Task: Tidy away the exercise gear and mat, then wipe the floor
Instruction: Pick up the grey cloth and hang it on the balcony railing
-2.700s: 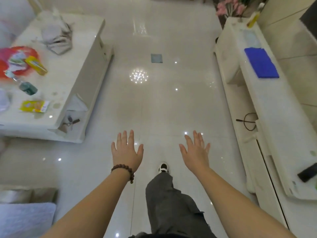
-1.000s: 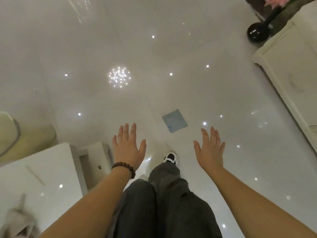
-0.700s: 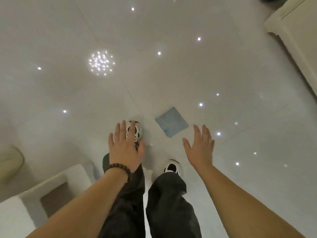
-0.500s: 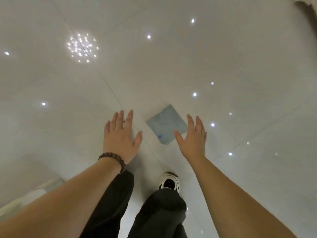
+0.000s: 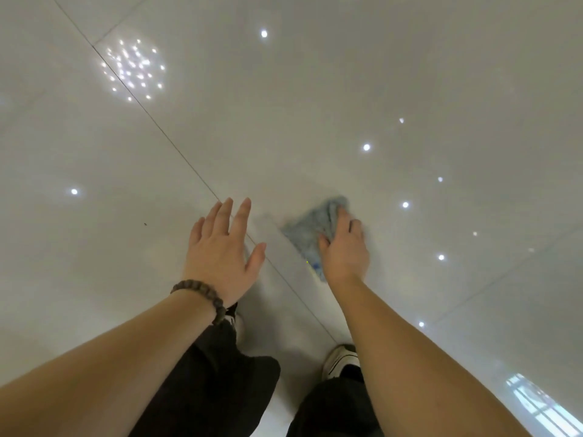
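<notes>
Pale blue cloth (image 5: 310,230) lying on glossy white tiled floor (image 5: 378,89), right hand (image 5: 345,247) on its right edge, fingers curled into the bunched fabric, left hand (image 5: 222,250) hovering just left of it, fingers spread, holding nothing

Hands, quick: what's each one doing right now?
Left hand: open, fingers spread, holding nothing.
Right hand: fingers curled, gripping the blue cloth on the floor.

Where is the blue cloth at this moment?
In the head view, the blue cloth lies on the glossy floor right of centre, under the right hand, which grips it; the left hand hovers beside it.
</notes>
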Demonstrator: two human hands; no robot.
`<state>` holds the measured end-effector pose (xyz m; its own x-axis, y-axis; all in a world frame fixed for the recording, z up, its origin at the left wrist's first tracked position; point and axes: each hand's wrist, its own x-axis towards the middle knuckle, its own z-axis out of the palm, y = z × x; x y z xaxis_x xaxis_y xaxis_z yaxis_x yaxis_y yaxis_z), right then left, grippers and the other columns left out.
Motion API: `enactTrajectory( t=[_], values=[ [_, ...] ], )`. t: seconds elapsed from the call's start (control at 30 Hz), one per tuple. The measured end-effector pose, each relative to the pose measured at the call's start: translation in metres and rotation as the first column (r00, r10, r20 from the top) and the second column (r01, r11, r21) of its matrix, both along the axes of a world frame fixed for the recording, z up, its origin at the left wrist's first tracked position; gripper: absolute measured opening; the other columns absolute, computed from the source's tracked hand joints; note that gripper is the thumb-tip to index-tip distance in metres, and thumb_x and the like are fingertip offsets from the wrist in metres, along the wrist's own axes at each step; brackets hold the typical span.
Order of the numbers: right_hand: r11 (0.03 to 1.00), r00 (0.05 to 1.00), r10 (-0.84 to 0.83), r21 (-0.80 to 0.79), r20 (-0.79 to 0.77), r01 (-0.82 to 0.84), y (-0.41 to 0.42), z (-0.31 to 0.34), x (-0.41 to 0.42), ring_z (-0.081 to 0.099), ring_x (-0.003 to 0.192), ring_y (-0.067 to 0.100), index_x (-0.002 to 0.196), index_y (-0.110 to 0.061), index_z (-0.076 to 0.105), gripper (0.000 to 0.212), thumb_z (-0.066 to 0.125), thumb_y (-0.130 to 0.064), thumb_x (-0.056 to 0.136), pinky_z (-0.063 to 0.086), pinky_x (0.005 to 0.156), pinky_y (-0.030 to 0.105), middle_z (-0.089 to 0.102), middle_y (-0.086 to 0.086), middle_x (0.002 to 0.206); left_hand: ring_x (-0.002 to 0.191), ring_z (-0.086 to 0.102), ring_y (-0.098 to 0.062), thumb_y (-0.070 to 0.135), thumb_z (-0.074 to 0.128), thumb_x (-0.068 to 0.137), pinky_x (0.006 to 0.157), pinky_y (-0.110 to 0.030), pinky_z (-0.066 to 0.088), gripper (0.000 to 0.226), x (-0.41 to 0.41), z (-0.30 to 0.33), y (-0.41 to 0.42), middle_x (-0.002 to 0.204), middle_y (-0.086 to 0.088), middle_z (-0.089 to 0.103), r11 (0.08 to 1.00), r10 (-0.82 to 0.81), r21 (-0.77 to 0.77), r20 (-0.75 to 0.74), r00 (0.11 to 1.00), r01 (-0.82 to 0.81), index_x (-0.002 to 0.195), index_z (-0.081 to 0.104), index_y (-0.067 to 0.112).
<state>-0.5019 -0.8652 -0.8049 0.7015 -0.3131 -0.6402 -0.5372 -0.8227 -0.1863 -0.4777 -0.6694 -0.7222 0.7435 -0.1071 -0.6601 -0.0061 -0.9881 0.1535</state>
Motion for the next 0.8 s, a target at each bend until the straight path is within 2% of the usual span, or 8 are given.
enactTrajectory(
  t=[0.1, 0.2, 0.3, 0.4, 0.47, 0.57, 0.67, 0.8],
  values=[
    [0.997, 0.997, -0.078, 0.021, -0.011, 0.078, 0.001, 0.025, 0.000, 0.056, 0.101, 0.033, 0.137, -0.016, 0.040, 0.042, 0.044, -0.027, 0.097, 0.044, 0.071, 0.036, 0.050, 0.014, 0.125, 0.148, 0.008, -0.024, 0.055, 0.025, 0.094, 0.119, -0.041, 0.010, 0.072, 0.003, 0.019, -0.003, 0.160, -0.007, 0.010, 1.000, 0.000, -0.017, 0.010, 1.000, 0.000, 0.153, -0.003, 0.025],
    [0.983, 0.983, -0.170, 0.084, 0.075, 0.164, -0.009, 0.081, 0.002, 0.056, 0.088, 0.026, 0.132, -0.015, 0.045, 0.037, 0.047, -0.026, 0.096, 0.034, 0.066, 0.028, 0.052, 0.011, 0.120, 0.147, 0.010, -0.025, 0.054, 0.028, 0.095, 0.119, -0.043, 0.012, 0.071, 0.014, 0.058, -0.015, 0.160, -0.007, 0.011, 0.999, -0.018, -0.042, 0.033, 0.999, 0.019, 0.153, -0.001, 0.025],
    [0.965, 0.948, -0.247, 0.141, 0.200, 0.222, -0.027, 0.165, 0.010, 0.045, 0.079, 0.014, 0.130, -0.015, 0.047, 0.036, 0.049, -0.026, 0.096, 0.029, 0.056, 0.019, 0.054, 0.005, 0.110, 0.147, 0.009, -0.025, 0.053, 0.029, 0.095, 0.118, -0.043, 0.011, 0.071, 0.033, 0.124, -0.038, 0.160, -0.007, 0.012, 0.995, -0.044, -0.090, 0.061, 0.997, 0.049, 0.153, 0.000, 0.025],
    [0.942, 0.888, -0.334, 0.146, 0.315, 0.302, -0.049, 0.267, 0.020, 0.048, 0.079, 0.013, 0.124, -0.012, 0.051, 0.030, 0.051, -0.022, 0.095, 0.026, 0.056, 0.007, 0.055, 0.001, 0.101, 0.147, 0.010, -0.026, 0.051, 0.032, 0.096, 0.119, -0.044, 0.012, 0.070, 0.061, 0.208, -0.065, 0.160, -0.008, 0.014, 0.984, -0.075, -0.154, 0.113, 0.991, 0.092, 0.153, 0.002, 0.024],
    [0.916, 0.837, -0.402, 0.146, 0.372, 0.375, -0.065, 0.342, 0.025, 0.050, 0.079, 0.014, 0.120, -0.011, 0.052, 0.027, 0.051, -0.022, 0.095, 0.029, 0.057, 0.011, 0.058, 0.003, 0.102, 0.146, 0.012, -0.027, 0.050, 0.034, 0.096, 0.118, -0.046, 0.013, 0.070, 0.080, 0.274, -0.086, 0.158, -0.010, 0.017, 0.967, -0.123, -0.201, 0.172, 0.977, 0.157, 0.153, 0.004, 0.022],
    [0.877, 0.777, -0.471, 0.127, 0.418, 0.464, -0.090, 0.454, 0.026, 0.049, 0.079, 0.016, 0.121, -0.012, 0.050, 0.028, 0.050, -0.022, 0.095, 0.037, 0.063, 0.026, 0.059, 0.007, 0.107, 0.146, 0.013, -0.029, 0.049, 0.033, 0.096, 0.117, -0.047, 0.014, 0.069, 0.105, 0.375, -0.118, 0.157, -0.013, 0.021, 0.904, -0.270, -0.254, 0.283, 0.920, 0.344, 0.153, 0.007, 0.021],
    [0.848, 0.726, -0.495, 0.084, 0.477, 0.523, -0.115, 0.557, 0.011, 0.046, 0.077, 0.018, 0.123, -0.012, 0.050, 0.029, 0.049, -0.020, 0.095, 0.036, 0.064, 0.028, 0.058, 0.010, 0.107, 0.145, 0.014, -0.032, 0.049, 0.036, 0.096, 0.116, -0.048, 0.014, 0.070, 0.117, 0.472, -0.151, 0.157, -0.015, 0.021, 0.804, -0.407, -0.272, 0.399, 0.822, 0.530, 0.153, 0.009, 0.020],
    [0.755, 0.604, -0.565, 0.056, 0.562, 0.653, -0.143, 0.660, -0.036, 0.044, 0.073, 0.019, 0.123, -0.013, 0.049, 0.029, 0.049, -0.019, 0.095, 0.031, 0.062, 0.027, 0.054, 0.011, 0.105, 0.146, 0.011, -0.030, 0.050, 0.036, 0.095, 0.117, -0.047, 0.014, 0.071, 0.102, 0.566, -0.196, 0.157, -0.014, 0.019, 0.711, -0.489, -0.281, 0.461, 0.741, 0.644, 0.153, 0.007, 0.022]
  ],
)
